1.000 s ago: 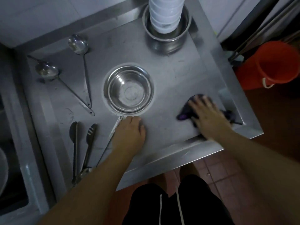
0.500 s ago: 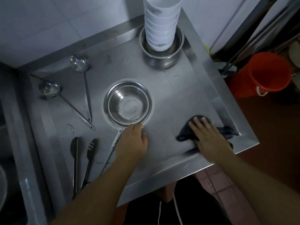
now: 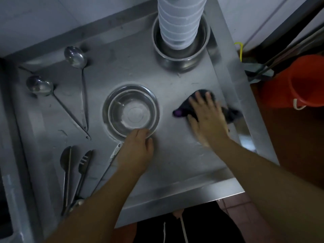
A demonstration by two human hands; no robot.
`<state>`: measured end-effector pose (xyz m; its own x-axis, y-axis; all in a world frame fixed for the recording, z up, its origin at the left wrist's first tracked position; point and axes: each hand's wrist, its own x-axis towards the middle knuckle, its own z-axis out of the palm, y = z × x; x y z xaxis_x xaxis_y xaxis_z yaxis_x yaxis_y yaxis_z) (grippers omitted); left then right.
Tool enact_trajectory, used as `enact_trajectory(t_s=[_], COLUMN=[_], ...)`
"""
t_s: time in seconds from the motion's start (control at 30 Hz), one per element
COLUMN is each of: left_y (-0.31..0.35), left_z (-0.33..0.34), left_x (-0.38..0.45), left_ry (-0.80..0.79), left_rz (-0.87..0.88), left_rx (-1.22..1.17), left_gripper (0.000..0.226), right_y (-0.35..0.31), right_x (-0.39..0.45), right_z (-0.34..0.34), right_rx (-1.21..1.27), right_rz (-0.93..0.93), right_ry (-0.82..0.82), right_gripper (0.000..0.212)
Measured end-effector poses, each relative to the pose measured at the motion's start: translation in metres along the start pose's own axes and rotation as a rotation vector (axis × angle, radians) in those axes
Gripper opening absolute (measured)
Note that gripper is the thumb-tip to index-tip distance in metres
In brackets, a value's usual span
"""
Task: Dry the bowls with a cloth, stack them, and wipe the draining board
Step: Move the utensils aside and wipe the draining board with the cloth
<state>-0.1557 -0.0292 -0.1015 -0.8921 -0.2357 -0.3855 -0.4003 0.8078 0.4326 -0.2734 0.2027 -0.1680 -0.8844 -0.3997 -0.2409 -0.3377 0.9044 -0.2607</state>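
A tall stack of white bowls (image 3: 180, 20) stands inside a steel bowl (image 3: 182, 57) at the back right of the steel draining board (image 3: 175, 163). A second steel bowl (image 3: 131, 111) sits upright in the middle. My left hand (image 3: 136, 151) lies at its near rim, fingers curled over the edge. My right hand (image 3: 206, 118) presses flat, fingers spread, on a dark cloth (image 3: 184, 107) on the board's right side.
Two ladles (image 3: 75, 57) (image 3: 39, 85) lie at the left, tongs (image 3: 82, 165) and a long utensil (image 3: 112, 160) at the front left. An orange bucket (image 3: 301, 81) stands on the floor to the right, past the board's raised rim. A sink edge is at far left.
My right hand has slid the cloth away from the front right corner toward the back. My left hand has moved forward from the board onto the steel bowl's near rim.
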Motion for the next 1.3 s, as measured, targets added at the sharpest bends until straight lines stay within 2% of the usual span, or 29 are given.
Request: enact_trajectory(t_s=[0.13, 0.23, 0.3, 0.4, 0.53, 0.63, 0.7, 0.83, 0.9, 0.97, 1.03, 1.1, 1.13, 1.17, 1.23, 1.3], left_y=[0.012, 0.020, 0.024, 0.027, 0.030, 0.030, 0.030, 0.029, 0.026, 0.021, 0.013, 0.004, -0.001, -0.007, -0.022, -0.037], left_z=[0.002, 0.004, 0.003, 0.001, -0.003, -0.006, -0.009, -0.012, -0.013, -0.015, -0.017, -0.022, -0.025, -0.029, -0.039, -0.048], left_x=[0.012, 0.023, 0.028, 0.033, 0.030, 0.025, 0.022, 0.017, 0.018, 0.021, 0.028, 0.038, 0.045, 0.051, 0.064, 0.077], left_ry=[0.030, 0.045, 0.050, 0.064, 0.094, 0.133, 0.145, 0.146, 0.141, 0.137, 0.144, 0.170, 0.184, 0.195, 0.210, 0.218], left_rz=[0.018, 0.008, 0.003, -0.013, -0.041, -0.082, -0.113, -0.132, -0.133, -0.125, -0.102, -0.104, -0.109, -0.121, -0.144, -0.147], left_rx=[-0.005, -0.008, 0.008, 0.009, 0.005, -0.019, -0.037, -0.027, -0.015, 0.030, 0.119, 0.181, 0.196, 0.205, 0.220, 0.227], left_gripper=[0.024, 0.024, 0.025, 0.027, 0.027, 0.028, 0.028, 0.029, 0.030, 0.030, 0.031, 0.032, 0.034, 0.035, 0.036, 0.037], right_y=[0.011, 0.047, 0.067, 0.067, 0.020, -0.016, -0.031, -0.020, 0.003, 0.019, 0.014, -0.017, -0.033, -0.048, -0.072, -0.090], right_x=[-0.095, -0.132, -0.122, -0.076, 0.019, 0.076, 0.092, 0.087, 0.085, 0.079, 0.078, 0.083, 0.085, 0.088, 0.098, 0.116], right_z=[0.027, 0.024, 0.014, -0.003, -0.019, -0.023, -0.017, -0.009, -0.014, -0.016, -0.017, -0.014, -0.010, -0.005, 0.002, 0.005], right_rx=[-0.115, -0.136, -0.157, -0.078, 0.004, 0.088, 0.089, -0.007, -0.043, -0.035, 0.044, 0.079, 0.084, 0.084, 0.067, 0.048], right_rz=[-0.545, -0.677, -0.615, -0.272, 0.127, 0.275, 0.162, -0.495, -0.632, -0.516, -0.174, 0.104, 0.128, 0.071, -0.135, -0.249], right_ry=[-0.145, -0.174, -0.174, -0.045, 0.132, 0.192, 0.178, -0.005, -0.052, 0.057, 0.206, 0.236, 0.226, 0.209, 0.169, 0.147], right_gripper=[0.064, 0.068, 0.077, 0.077, 0.063, 0.060, 0.062, 0.061, 0.061, 0.060, 0.059, 0.058, 0.059, 0.059, 0.059, 0.060])
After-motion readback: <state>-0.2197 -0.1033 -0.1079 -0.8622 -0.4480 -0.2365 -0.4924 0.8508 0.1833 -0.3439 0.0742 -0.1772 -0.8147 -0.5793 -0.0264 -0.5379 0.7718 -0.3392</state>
